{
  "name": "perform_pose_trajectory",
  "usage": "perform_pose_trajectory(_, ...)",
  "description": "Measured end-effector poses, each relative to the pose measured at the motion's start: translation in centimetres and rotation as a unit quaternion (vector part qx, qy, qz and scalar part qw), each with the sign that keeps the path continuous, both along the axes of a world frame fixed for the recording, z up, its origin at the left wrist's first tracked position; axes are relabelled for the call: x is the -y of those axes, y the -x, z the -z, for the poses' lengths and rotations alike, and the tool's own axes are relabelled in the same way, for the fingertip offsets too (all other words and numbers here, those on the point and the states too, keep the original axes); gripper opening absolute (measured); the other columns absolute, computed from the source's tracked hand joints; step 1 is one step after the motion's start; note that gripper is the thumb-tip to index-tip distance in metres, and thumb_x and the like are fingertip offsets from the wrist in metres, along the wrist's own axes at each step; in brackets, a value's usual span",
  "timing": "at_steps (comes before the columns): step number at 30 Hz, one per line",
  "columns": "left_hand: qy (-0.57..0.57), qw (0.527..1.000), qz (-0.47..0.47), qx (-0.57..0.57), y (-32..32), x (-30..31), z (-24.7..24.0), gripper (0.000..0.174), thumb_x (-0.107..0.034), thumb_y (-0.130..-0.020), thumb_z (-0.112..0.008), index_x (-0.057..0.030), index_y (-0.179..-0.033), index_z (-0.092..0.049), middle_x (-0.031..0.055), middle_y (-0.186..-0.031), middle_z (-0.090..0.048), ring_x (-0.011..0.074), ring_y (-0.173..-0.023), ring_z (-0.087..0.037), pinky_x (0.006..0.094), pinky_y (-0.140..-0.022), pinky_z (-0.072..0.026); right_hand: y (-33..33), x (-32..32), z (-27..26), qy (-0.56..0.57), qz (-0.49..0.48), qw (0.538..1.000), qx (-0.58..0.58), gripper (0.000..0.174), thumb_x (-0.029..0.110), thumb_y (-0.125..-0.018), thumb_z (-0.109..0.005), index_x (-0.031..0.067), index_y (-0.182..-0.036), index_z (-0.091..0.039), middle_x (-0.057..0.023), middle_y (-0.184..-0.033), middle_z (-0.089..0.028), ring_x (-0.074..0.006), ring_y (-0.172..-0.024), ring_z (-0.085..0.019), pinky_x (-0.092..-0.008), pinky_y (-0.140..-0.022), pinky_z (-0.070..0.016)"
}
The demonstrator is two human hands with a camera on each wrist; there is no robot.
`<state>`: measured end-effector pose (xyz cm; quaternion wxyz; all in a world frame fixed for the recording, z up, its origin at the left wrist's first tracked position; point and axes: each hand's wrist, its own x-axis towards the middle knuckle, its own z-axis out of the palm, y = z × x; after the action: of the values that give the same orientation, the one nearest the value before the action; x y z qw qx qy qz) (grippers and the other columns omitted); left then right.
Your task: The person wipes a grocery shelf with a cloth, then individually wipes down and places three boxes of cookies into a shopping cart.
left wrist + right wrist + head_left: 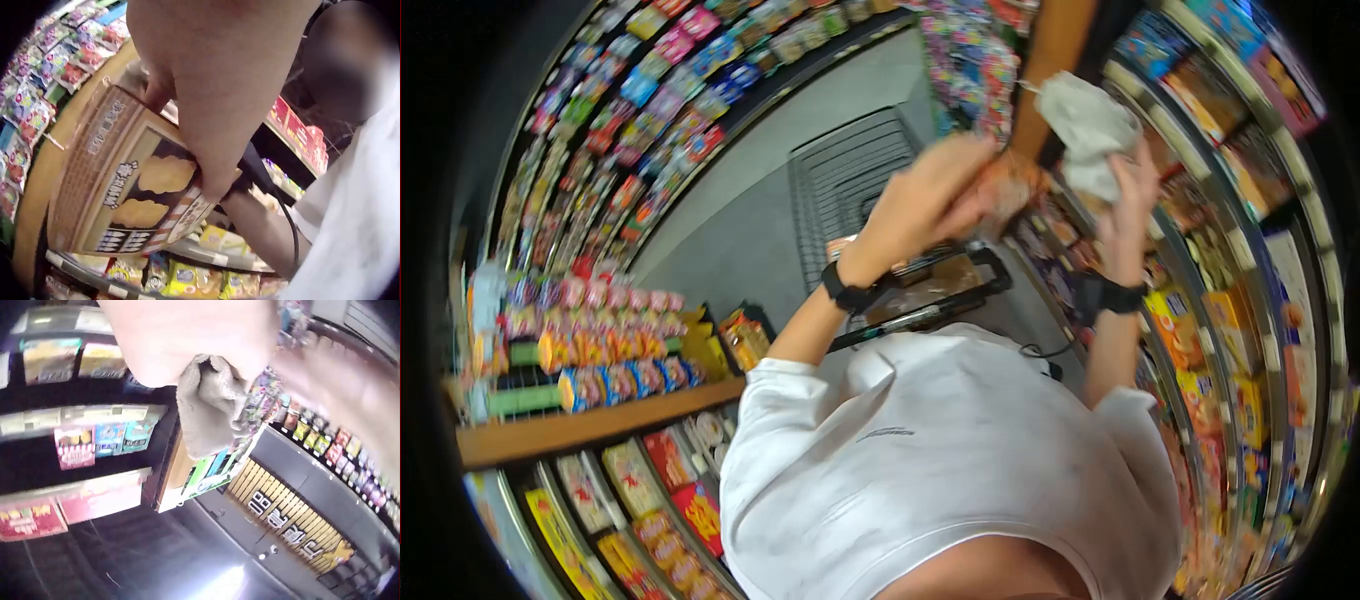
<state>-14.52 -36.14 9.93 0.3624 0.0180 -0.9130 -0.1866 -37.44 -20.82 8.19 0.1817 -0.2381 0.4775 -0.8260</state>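
Note:
My left hand (925, 205) reaches over the cart's handle side and grips a blurred orange-brown package (1008, 190). In the left wrist view that hand (219, 81) has its fingers and thumb at the edges of a box (147, 194) with a brick pattern and pictures of food. To the right, my right hand (1130, 195) is raised beside the shelves and holds a pale grey cloth (1088, 120). The right wrist view has the crumpled cloth (209, 419) hanging from the right hand (194, 337), whose fingers are mostly hidden.
A wire shopping cart (835, 180) stands in front, with packages near its handle (920, 320). Stocked shelves (1250, 240) curve along the right. Snack racks (630, 120) line the upper left, and a wooden-edged display (600, 425) stands at the lower left.

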Motion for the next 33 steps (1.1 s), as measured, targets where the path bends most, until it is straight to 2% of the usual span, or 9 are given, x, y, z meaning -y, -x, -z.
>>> perform_pose_trajectory(3, -0.226, 0.960, -0.108, -0.125, -1.3, 5.6, 0.0, 0.044, -0.020, -0.097, -0.070, 0.0009, -0.133, -0.057, 0.0130, -0.123, -0.067, 0.0194, -0.103, -0.068, 0.0273, -0.083, -0.0547, -1.8, -0.3, -1.5, -0.136, 0.035, 0.906, -0.399, 0.048, -0.009, -0.092, -0.041, -0.0007, -0.136, -0.060, -0.0131, -0.139, -0.062, -0.0272, -0.132, -0.056, -0.0375, -0.111, -0.0402)
perform_pose_trajectory(5, -0.466, 0.829, -0.124, -0.283, -1.4, 7.7, -0.6, 0.040, -0.027, -0.103, -0.062, 0.0041, -0.127, -0.058, 0.0121, -0.122, -0.067, 0.0162, -0.100, -0.069, 0.0284, -0.086, -0.0552, -5.4, 0.4, -2.3, -0.137, -0.053, 0.865, -0.480, 0.053, -0.015, -0.084, -0.045, 0.0002, -0.133, -0.061, -0.0157, -0.140, -0.061, -0.0294, -0.134, -0.055, -0.0370, -0.113, -0.0415)
perform_pose_trajectory(7, -0.618, 0.702, -0.026, -0.353, -1.5, 9.1, -0.1, 0.041, -0.031, -0.105, -0.058, 0.0020, -0.130, -0.056, 0.0116, -0.124, -0.067, 0.0190, -0.105, -0.069, 0.0320, -0.089, -0.0575, -7.6, 1.1, -3.0, -0.126, -0.111, 0.725, -0.668, 0.054, -0.013, -0.082, -0.050, 0.0001, -0.133, -0.060, -0.0166, -0.141, -0.059, -0.0311, -0.134, -0.054, -0.0386, -0.112, -0.0449)
perform_pose_trajectory(9, -0.719, 0.609, 0.009, -0.335, -1.4, 9.4, 0.4, 0.042, -0.033, -0.107, -0.051, -0.0005, -0.132, -0.054, 0.0106, -0.124, -0.067, 0.0233, -0.110, -0.068, 0.0391, -0.089, -0.0601, -9.1, 2.4, -3.1, -0.099, -0.169, 0.701, -0.686, 0.065, -0.015, -0.073, -0.055, -0.0010, -0.136, -0.057, -0.0174, -0.144, -0.056, -0.0347, -0.132, -0.055, -0.0410, -0.108, -0.0482)
perform_pose_trajectory(14, -0.808, 0.475, 0.156, -0.312, -0.7, 10.1, 3.0, 0.040, -0.027, -0.108, -0.034, 0.0001, -0.130, -0.054, 0.0138, -0.118, -0.066, 0.0282, -0.106, -0.068, 0.0395, -0.088, -0.0608, -10.7, 4.5, -1.6, -0.072, -0.148, 0.616, -0.771, 0.048, 0.008, -0.090, -0.055, 0.0052, -0.137, -0.058, -0.0057, -0.148, -0.054, -0.0217, -0.136, -0.053, -0.0339, -0.106, -0.0509)
perform_pose_trajectory(20, -0.866, 0.285, 0.275, -0.306, -0.3, 10.0, 3.9, 0.036, -0.022, -0.106, -0.035, 0.0051, -0.117, -0.056, 0.0191, -0.106, -0.063, 0.0373, -0.101, -0.067, 0.0412, -0.087, -0.0617, -11.7, 5.4, -1.2, -0.033, -0.154, 0.597, -0.787, 0.045, 0.010, -0.090, -0.056, 0.0063, -0.135, -0.060, -0.0044, -0.147, -0.055, -0.0202, -0.135, -0.053, -0.0334, -0.106, -0.0510)
perform_pose_trajectory(23, -0.855, 0.296, 0.265, -0.332, -0.2, 9.8, 4.4, 0.031, -0.020, -0.106, -0.045, 0.0092, -0.113, -0.053, 0.0313, -0.123, -0.050, 0.0321, -0.098, -0.067, 0.0373, -0.083, -0.0637, -11.9, 6.1, -0.4, -0.009, -0.156, 0.589, -0.793, 0.044, 0.010, -0.089, -0.057, 0.0058, -0.133, -0.061, -0.0049, -0.148, -0.054, -0.0215, -0.136, -0.053, -0.0338, -0.105, -0.0515)
perform_pose_trajectory(30, -0.888, 0.221, 0.279, -0.291, -0.6, 9.6, 4.1, 0.032, -0.018, -0.104, -0.040, 0.0082, -0.115, -0.056, 0.0196, -0.106, -0.065, 0.0366, -0.101, -0.067, 0.0440, -0.089, -0.0612, -12.7, 6.4, 0.3, -0.003, -0.171, 0.606, -0.777, 0.046, 0.012, -0.090, -0.059, 0.0071, -0.135, -0.059, -0.0055, -0.148, -0.054, -0.0220, -0.136, -0.053, -0.0339, -0.106, -0.0513)
perform_pose_trajectory(33, -0.864, 0.305, 0.240, -0.320, -0.4, 9.8, 4.0, 0.033, -0.021, -0.106, -0.042, 0.0062, -0.118, -0.056, 0.0170, -0.110, -0.066, 0.0326, -0.104, -0.067, 0.0421, -0.092, -0.0599, -12.0, 5.8, -0.2, -0.028, -0.230, 0.607, -0.760, 0.047, 0.004, -0.092, -0.055, 0.0042, -0.140, -0.054, -0.0094, -0.150, -0.052, -0.0258, -0.138, -0.051, -0.0371, -0.109, -0.0484)
